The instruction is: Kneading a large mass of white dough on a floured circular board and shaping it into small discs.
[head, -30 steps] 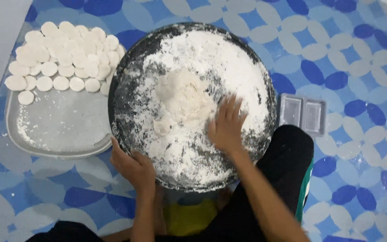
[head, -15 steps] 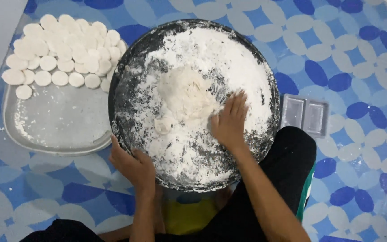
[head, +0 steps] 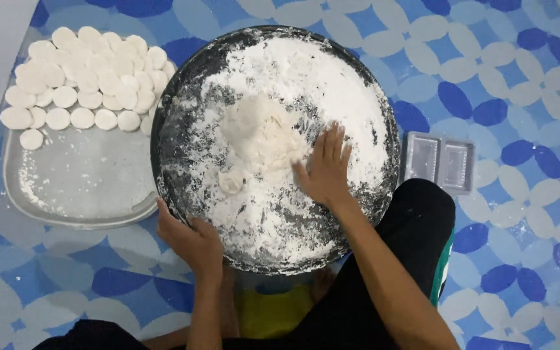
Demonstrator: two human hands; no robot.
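A big round dark pan [head: 183, 104] dusted with white flour lies on the patterned floor mat in front of me. A lump of pale dough [head: 260, 133] sits near its middle, with a small piece [head: 231, 181] just below it. My right hand [head: 325, 168] lies flat, fingers spread, on the flour against the dough's right side. My left hand [head: 192, 240] grips the pan's near-left rim. To the left, a metal tray [head: 79, 188] carries several flat white dough discs [head: 89, 74] piled at its far end.
A small clear two-compartment plastic container [head: 439, 162] lies right of the pan. My dark-trousered knee [head: 422, 214] rests beside the pan's near-right edge. The blue and white mat [head: 520, 97] covers the floor all around. A pale wall strip runs along the far left.
My right hand has slid slightly left across the flour toward the dough lump. My left hand stays on the pan's rim.
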